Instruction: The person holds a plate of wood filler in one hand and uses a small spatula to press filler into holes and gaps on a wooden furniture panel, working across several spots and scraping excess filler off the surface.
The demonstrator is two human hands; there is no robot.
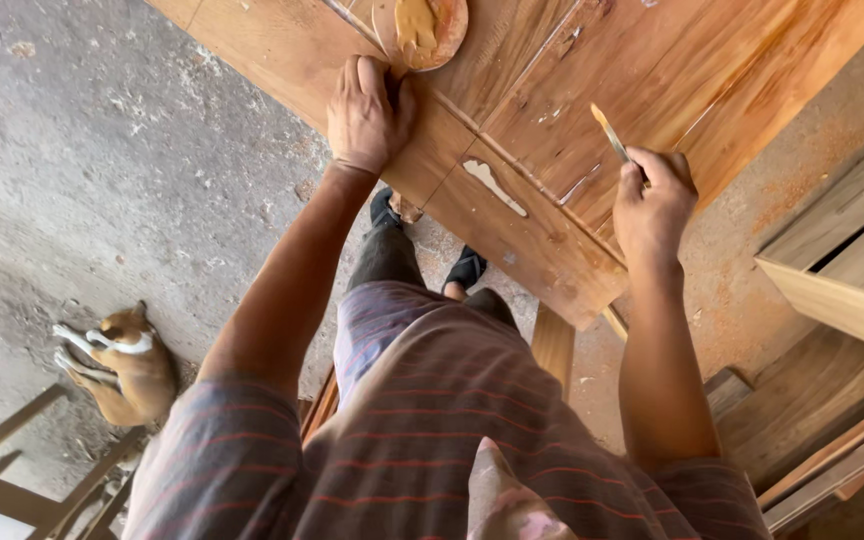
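Wooden door (552,120) lies flat under the left hand (367,110), which presses down open, while the right hand (652,205) squeezes a putty knife (612,135) whose paste could drip or smear if it tips.

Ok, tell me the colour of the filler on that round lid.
Tan, a yellowish-brown paste on the round lid, seen in the head view.

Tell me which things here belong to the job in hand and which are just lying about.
In use:
left hand pressed flat on the wooden door
right hand, its grip around a putty knife
round dish of tan filler

Lying about:
sleeping dog
stacked boards
wooden frame
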